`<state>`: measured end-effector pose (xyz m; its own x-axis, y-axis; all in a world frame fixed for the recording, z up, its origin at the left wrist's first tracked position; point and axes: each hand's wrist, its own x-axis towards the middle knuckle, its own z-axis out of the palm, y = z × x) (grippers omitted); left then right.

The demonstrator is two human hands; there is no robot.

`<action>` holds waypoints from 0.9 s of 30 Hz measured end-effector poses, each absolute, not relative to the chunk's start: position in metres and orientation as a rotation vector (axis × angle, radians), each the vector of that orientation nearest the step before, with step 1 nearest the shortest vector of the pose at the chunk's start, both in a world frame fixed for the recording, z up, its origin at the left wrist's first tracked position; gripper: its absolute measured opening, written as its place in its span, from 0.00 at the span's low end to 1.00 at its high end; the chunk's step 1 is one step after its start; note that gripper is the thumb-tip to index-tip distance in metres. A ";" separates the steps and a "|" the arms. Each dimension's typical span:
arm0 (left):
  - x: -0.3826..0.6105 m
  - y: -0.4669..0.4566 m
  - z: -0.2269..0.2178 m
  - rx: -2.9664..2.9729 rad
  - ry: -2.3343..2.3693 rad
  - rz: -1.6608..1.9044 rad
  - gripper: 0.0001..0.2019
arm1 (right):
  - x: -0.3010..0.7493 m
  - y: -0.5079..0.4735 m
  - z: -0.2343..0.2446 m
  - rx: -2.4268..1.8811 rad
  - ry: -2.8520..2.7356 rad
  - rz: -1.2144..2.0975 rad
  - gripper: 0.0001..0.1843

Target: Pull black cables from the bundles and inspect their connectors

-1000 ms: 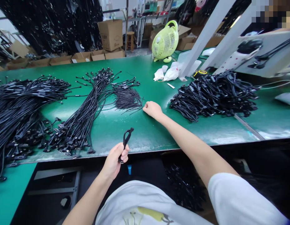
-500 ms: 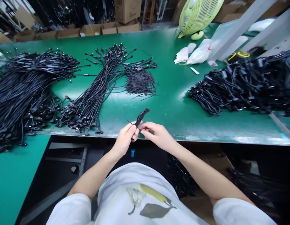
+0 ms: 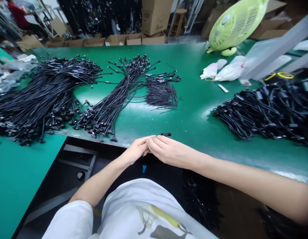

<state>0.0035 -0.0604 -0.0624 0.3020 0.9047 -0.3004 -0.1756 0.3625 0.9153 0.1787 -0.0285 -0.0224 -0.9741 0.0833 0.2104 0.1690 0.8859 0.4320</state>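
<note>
At the front edge of the green table, my left hand [image 3: 137, 150] is closed around a folded black cable [image 3: 165, 134]. Only its connector end shows past my fingers, with a small dark part below them. My right hand [image 3: 166, 150] lies over the cable from the right, its fingers bent and pressed together against my left fingertips. What the right fingers pinch is hidden behind the hand. Beyond my hands lies a heap of thin black ties [image 3: 161, 94], beside a bunch of loose black cables [image 3: 121, 91] with connectors at both ends.
A larger pile of straight cables [image 3: 51, 86] covers the table's left. Bundled cables [image 3: 268, 109] are heaped at the right. A green fan [image 3: 234, 26], white plastic bags [image 3: 230, 69] and yellow-black tape [image 3: 284, 75] are at the back right, near a slanted grey post [image 3: 275, 49].
My right hand has moved over the cable and now covers most of it. The cable has tipped lower, and the thin tie end that stuck out is out of sight. The view has shifted left.
</note>
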 end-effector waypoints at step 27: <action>0.032 -0.067 -0.057 0.421 0.865 0.959 0.11 | 0.186 -0.028 -0.028 -0.432 -2.767 -0.669 0.18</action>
